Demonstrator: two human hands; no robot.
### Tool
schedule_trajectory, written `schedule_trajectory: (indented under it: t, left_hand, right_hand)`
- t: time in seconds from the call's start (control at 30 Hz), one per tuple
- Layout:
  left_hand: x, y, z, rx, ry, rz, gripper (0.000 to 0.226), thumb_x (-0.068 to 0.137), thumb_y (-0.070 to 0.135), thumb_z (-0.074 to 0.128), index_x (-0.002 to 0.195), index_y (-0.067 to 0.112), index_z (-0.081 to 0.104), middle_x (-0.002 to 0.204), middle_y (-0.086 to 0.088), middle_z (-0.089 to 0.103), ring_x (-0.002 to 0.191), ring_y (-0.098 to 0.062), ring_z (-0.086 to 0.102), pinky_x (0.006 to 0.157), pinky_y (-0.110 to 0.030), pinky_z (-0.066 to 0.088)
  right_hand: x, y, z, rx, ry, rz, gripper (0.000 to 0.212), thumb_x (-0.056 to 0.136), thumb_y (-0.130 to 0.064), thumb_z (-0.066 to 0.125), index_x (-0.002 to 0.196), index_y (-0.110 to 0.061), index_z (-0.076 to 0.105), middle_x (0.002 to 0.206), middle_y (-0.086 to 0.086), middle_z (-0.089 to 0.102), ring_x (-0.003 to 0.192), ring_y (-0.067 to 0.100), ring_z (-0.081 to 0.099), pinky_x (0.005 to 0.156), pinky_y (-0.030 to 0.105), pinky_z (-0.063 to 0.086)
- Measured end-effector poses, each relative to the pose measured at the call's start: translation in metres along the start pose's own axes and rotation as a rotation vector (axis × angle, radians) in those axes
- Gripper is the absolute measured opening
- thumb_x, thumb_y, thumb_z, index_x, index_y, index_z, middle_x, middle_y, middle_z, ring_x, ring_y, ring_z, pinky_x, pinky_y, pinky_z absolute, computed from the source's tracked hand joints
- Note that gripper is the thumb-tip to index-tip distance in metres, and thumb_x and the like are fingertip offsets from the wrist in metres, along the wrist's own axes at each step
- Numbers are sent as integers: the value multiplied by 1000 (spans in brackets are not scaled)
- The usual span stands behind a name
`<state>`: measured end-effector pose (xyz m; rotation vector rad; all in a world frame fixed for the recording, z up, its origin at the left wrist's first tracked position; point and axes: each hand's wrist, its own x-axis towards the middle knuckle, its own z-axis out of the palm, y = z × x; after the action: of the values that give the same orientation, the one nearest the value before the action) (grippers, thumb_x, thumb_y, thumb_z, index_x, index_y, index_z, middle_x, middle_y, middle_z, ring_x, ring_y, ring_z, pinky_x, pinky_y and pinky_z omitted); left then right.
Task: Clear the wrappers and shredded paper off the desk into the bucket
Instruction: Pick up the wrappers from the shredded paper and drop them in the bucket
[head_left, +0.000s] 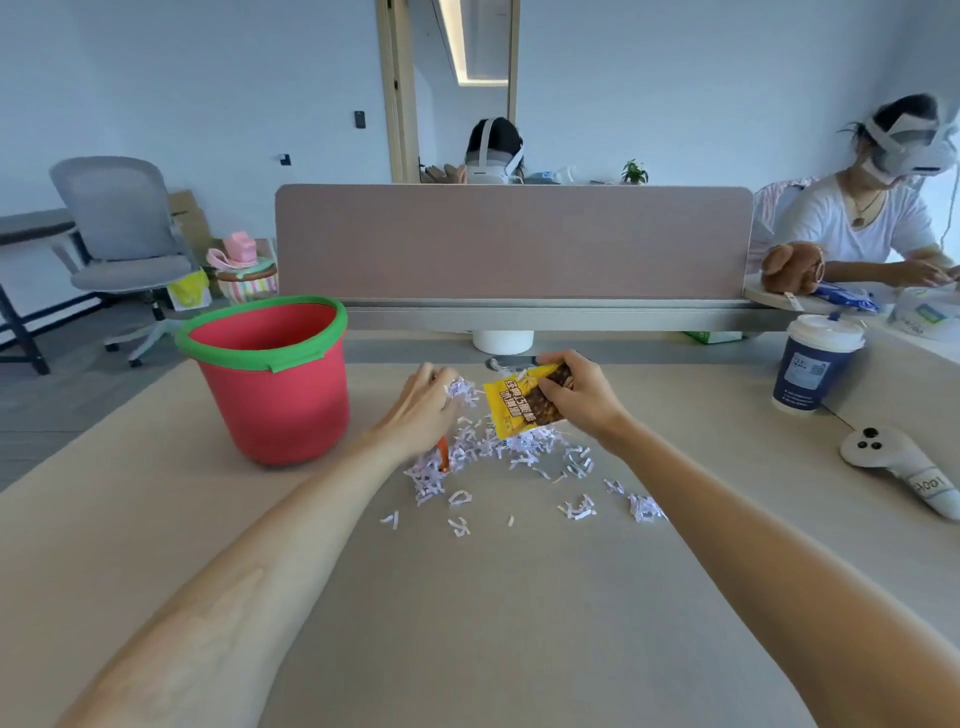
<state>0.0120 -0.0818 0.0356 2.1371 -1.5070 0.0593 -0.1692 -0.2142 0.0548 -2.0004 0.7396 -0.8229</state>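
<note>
Gripping a yellow snack wrapper (524, 402) by its upper right corner, the right hand (579, 395) has its fingers curled tight over the packet, which hangs tilted below and to the left of that hand, above the shredded paper (498, 452). The left hand (423, 402) sits just left of the wrapper, fingers bunched around a small tuft of shreds at its fingertips; the wrapper's left edge comes close to that tuft, though I cannot tell whether they touch.

Most of the pale lilac shreds lie on the desk (493, 623) directly beneath and between the two hands, with looser bits trailing nearer the person and off to the right of the right wrist. An orange strip (443, 454) pokes out of the heap just under the left wrist; what it is cannot be told.

To the left of the left hand stands the red bucket (275, 384) with a green rim, upright on the desk and apart from the paper. Only its inner far wall shows, red and bare; its bottom is hidden from this angle.

Well to the right of the right hand stands a dark blue paper cup (813, 366) with a white lid on, so its contents cannot be seen. Nearer the person on that side lies a white controller (893, 462).
</note>
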Motion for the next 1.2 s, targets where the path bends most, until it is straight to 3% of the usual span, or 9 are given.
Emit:
schedule_trajectory:
  t: [0.2, 0.33, 0.57, 0.77, 0.83, 1.0, 1.2]
  left_hand:
    - [-1, 10, -88, 52, 126, -21, 25, 97, 21, 45, 115, 4, 50, 110, -18, 43, 104, -31, 47, 92, -37, 37]
    - [1, -3, -143, 133, 209, -71, 27, 97, 24, 44, 115, 4, 48, 110, -18, 43, 105, -35, 46, 91, -40, 38]
    - [-7, -69, -193, 184, 185, -299, 22, 98, 27, 40, 105, 7, 42, 124, -18, 41, 115, -35, 43, 95, -45, 39]
    - [-6, -110, -204, 148, 92, -350, 42, 96, 28, 45, 130, 5, 38, 137, -17, 34, 125, -37, 40, 102, -45, 38]
    - [-5, -117, -206, 152, 40, -358, 48, 94, 34, 48, 134, 9, 37, 138, -14, 36, 124, -34, 43, 101, -45, 40]
    - [-4, -128, -210, 126, -8, -343, 69, 79, 48, 57, 139, 25, 35, 140, -6, 47, 123, -27, 49, 96, -44, 46]
    - [-10, -130, -213, 162, -3, -369, 60, 88, 41, 52, 142, 21, 36, 146, -6, 43, 132, -26, 43, 104, -42, 40]
  right_hand:
    - [21, -76, 27, 54, 17, -66, 26, 90, -14, 53, 115, -21, 55, 107, 4, 59, 104, 27, 61, 93, 47, 52]
    - [43, -129, 60, 30, 9, -159, 29, 92, -12, 53, 121, -14, 54, 114, 7, 59, 106, 23, 58, 91, 33, 51]
    - [75, -198, 137, -44, -108, -274, 33, 93, -8, 47, 126, -7, 50, 127, 13, 55, 118, 27, 51, 93, 30, 43]
    - [93, -208, 193, -194, -241, -313, 38, 90, -9, 48, 128, -10, 49, 128, 16, 54, 116, 29, 52, 94, 34, 44]
    - [95, -208, 201, -240, -294, -300, 43, 89, -12, 51, 132, -10, 47, 128, 16, 55, 116, 29, 52, 92, 31, 43]
    - [99, -210, 207, -296, -357, -298, 47, 89, -15, 55, 135, -10, 48, 136, 13, 53, 126, 27, 49, 104, 33, 39]
    - [100, -210, 198, -289, -317, -305, 36, 88, -16, 53, 124, -13, 58, 125, 11, 63, 116, 27, 58, 102, 35, 45]
